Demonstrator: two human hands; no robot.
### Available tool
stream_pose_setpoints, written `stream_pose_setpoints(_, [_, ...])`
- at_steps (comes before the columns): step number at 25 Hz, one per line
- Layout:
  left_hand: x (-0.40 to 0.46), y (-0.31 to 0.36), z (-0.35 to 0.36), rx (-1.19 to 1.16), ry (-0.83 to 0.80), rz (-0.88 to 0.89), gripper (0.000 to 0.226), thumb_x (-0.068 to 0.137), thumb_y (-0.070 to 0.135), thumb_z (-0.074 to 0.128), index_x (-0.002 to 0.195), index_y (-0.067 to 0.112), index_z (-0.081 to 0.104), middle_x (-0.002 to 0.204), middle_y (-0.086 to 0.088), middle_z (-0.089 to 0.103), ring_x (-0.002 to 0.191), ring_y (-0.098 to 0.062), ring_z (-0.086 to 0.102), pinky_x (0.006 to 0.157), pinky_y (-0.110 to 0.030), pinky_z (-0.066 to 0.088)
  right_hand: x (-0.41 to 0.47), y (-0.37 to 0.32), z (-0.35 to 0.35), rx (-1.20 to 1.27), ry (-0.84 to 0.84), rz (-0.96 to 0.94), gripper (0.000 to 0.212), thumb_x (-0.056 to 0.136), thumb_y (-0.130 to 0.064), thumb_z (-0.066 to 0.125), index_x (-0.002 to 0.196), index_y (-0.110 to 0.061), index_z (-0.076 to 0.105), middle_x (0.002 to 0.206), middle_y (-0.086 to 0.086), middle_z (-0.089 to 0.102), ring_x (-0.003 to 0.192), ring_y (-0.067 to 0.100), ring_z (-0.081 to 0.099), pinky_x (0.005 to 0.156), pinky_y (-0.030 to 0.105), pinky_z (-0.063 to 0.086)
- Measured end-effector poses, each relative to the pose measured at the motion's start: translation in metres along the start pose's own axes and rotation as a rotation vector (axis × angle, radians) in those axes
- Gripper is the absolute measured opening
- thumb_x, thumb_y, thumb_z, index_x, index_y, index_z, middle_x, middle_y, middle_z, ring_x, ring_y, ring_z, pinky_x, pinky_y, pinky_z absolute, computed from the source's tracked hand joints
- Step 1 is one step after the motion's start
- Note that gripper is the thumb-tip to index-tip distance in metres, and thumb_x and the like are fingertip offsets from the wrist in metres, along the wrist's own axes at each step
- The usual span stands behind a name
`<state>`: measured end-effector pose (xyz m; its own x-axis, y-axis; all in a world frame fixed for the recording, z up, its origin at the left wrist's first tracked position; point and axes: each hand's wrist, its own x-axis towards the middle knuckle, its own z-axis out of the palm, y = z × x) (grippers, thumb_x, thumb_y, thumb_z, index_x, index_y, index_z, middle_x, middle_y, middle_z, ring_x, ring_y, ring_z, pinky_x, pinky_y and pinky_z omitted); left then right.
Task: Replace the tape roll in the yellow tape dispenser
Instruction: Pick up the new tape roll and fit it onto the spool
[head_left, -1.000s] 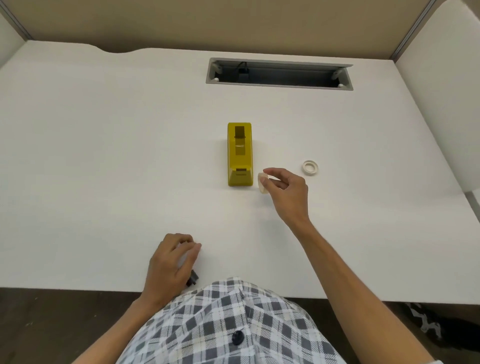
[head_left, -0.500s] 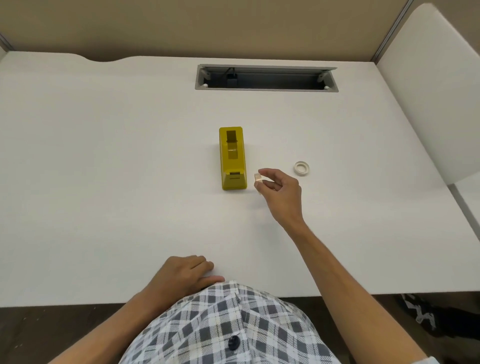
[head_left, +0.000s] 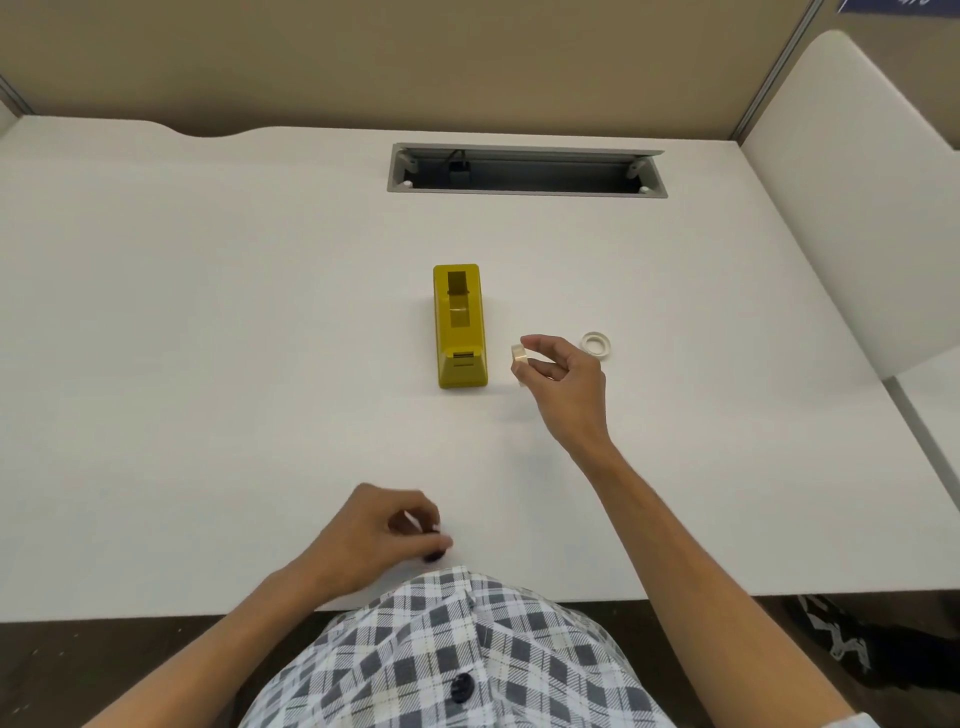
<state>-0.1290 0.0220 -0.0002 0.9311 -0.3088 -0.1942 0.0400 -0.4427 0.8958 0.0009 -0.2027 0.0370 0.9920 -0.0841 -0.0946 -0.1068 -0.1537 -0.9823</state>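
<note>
The yellow tape dispenser (head_left: 460, 327) stands in the middle of the white desk (head_left: 208, 312), its roll bay open and showing no roll. My right hand (head_left: 563, 376) hovers just right of its near end and pinches a small cream tape roll (head_left: 519, 353) between thumb and fingers. A second white tape ring (head_left: 595, 344) lies flat on the desk behind that hand. My left hand (head_left: 374, 540) rests near the front edge, fingers curled round a small dark piece (head_left: 432, 557) that is mostly hidden.
A grey cable slot (head_left: 524, 171) is cut into the desk at the back. A beige partition rises behind it, and a white side panel (head_left: 852, 208) stands on the right. My checked shirt (head_left: 457, 649) covers the front edge.
My right hand has kept the cream roll beside the dispenser's near end. My left hand, lying flatter half a second ago, now has its fingers curled over the dark piece.
</note>
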Motion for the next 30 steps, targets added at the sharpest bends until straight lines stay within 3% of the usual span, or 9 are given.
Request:
stream_pose_setpoints(5, [0.049, 0.037, -0.017, -0.381, 0.313, -0.142, 0.022, 0.077, 0.008, 0.077, 0.098, 0.013, 0.074, 0.093, -0.002, 0.077, 0.093, -0.014, 0.072, 0.089, -0.024, 0.052, 0.001, -0.009, -0.003, 0.039, -0.016, -0.031, 0.027, 0.082, -0.009, 0.072, 0.102, -0.027, 0.069, 0.105, -0.012, 0.071, 0.090, 0.004, 0.071, 0.083, 0.023, 0.056])
stream_pose_setpoints(9, [0.086, 0.059, -0.021, -0.621, 0.319, -0.155, 0.024, 0.087, 0.011, 0.066, 0.110, 0.010, 0.071, 0.107, -0.007, 0.074, 0.105, -0.020, 0.069, 0.096, -0.030, 0.051, 0.002, -0.015, -0.006, 0.119, -0.081, -0.012, 0.034, 0.081, -0.005, 0.074, 0.110, -0.021, 0.067, 0.111, -0.002, 0.071, 0.093, 0.010, 0.072, 0.086, 0.026, 0.057])
stream_pose_setpoints(12, [0.100, 0.066, -0.019, -0.785, 0.337, -0.145, 0.028, 0.091, 0.013, 0.060, 0.118, 0.006, 0.065, 0.115, -0.011, 0.071, 0.105, -0.023, 0.069, 0.089, -0.028, 0.055, -0.002, -0.018, -0.004, 0.216, -0.181, 0.023, 0.042, 0.080, -0.002, 0.076, 0.118, -0.018, 0.065, 0.116, 0.006, 0.070, 0.099, 0.013, 0.071, 0.083, 0.024, 0.056])
stream_pose_setpoints(15, [0.107, 0.072, -0.015, -0.796, 0.321, -0.124, 0.030, 0.093, 0.020, 0.058, 0.121, 0.009, 0.064, 0.113, -0.010, 0.072, 0.099, -0.025, 0.071, 0.080, -0.026, 0.057, -0.003, -0.023, -0.006, 0.272, -0.259, 0.017, 0.048, 0.079, 0.000, 0.076, 0.122, -0.017, 0.062, 0.118, 0.008, 0.069, 0.100, 0.019, 0.071, 0.086, 0.026, 0.057])
stream_pose_setpoints(18, [0.113, 0.075, -0.012, -0.808, 0.300, -0.098, 0.029, 0.092, 0.017, 0.060, 0.119, 0.009, 0.065, 0.113, -0.008, 0.072, 0.101, -0.025, 0.070, 0.084, -0.027, 0.056, -0.005, -0.026, -0.008, 0.279, -0.296, -0.003, 0.050, 0.078, 0.000, 0.077, 0.122, -0.016, 0.061, 0.116, 0.006, 0.070, 0.099, 0.020, 0.071, 0.085, 0.026, 0.057])
stream_pose_setpoints(24, [0.114, 0.079, -0.014, -0.793, 0.302, -0.074, 0.031, 0.083, 0.010, 0.069, 0.115, 0.007, 0.068, 0.111, -0.009, 0.073, 0.106, -0.024, 0.068, 0.092, -0.030, 0.054, -0.007, -0.027, -0.009, 0.054, -0.202, -0.114, 0.046, 0.073, -0.026, 0.084, 0.114, -0.031, 0.064, 0.114, -0.017, 0.070, 0.110, -0.006, 0.059, 0.091, 0.028, 0.044])
stream_pose_setpoints(27, [0.115, 0.082, -0.015, -0.769, 0.297, -0.069, 0.034, 0.082, 0.010, 0.070, 0.115, 0.006, 0.068, 0.112, -0.010, 0.072, 0.107, -0.024, 0.068, 0.091, -0.029, 0.054, -0.006, -0.026, -0.008, 0.155, -0.240, -0.097, 0.050, 0.072, -0.021, 0.086, 0.117, -0.026, 0.063, 0.115, -0.010, 0.071, 0.111, 0.004, 0.064, 0.093, 0.029, 0.050])
stream_pose_setpoints(30, [0.114, 0.084, -0.017, -0.750, 0.287, -0.052, 0.035, 0.080, 0.009, 0.072, 0.115, 0.007, 0.068, 0.113, -0.011, 0.072, 0.108, -0.026, 0.067, 0.095, -0.034, 0.053, -0.003, -0.026, -0.010, 0.217, -0.258, -0.079, 0.056, 0.070, -0.019, 0.088, 0.119, -0.025, 0.062, 0.115, -0.006, 0.070, 0.106, 0.011, 0.068, 0.082, 0.022, 0.056])
